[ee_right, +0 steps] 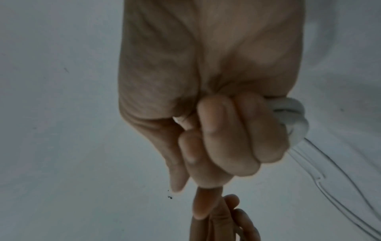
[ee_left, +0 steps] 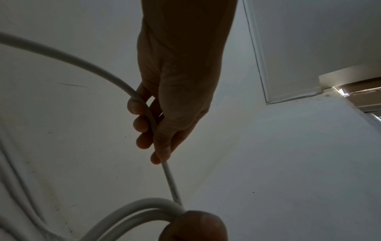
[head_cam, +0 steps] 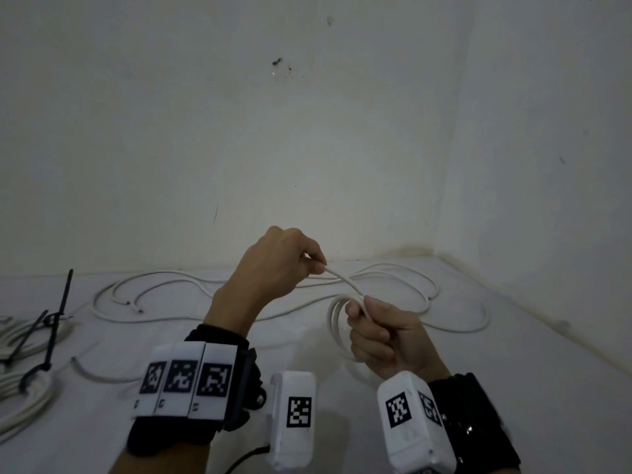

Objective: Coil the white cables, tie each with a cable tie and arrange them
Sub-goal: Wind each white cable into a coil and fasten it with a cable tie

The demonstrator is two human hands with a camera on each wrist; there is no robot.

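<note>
A small coil of white cable (head_cam: 337, 323) hangs from my right hand (head_cam: 376, 336), whose fingers are curled round its loops (ee_right: 292, 117). A short run of the same cable (head_cam: 345, 280) rises to my left hand (head_cam: 290, 261), which pinches it between thumb and fingers (ee_left: 152, 124). The rest of this cable (head_cam: 455, 302) lies in loose loops on the white floor behind both hands. At the far left lie coiled white cables (head_cam: 24, 401) bound with black cable ties (head_cam: 56, 323).
Another loose white cable (head_cam: 150, 285) curves across the floor at the back left, with a short end (head_cam: 95, 372) nearer me. White walls meet in a corner (head_cam: 434, 251) at the back right. The floor near my wrists is white.
</note>
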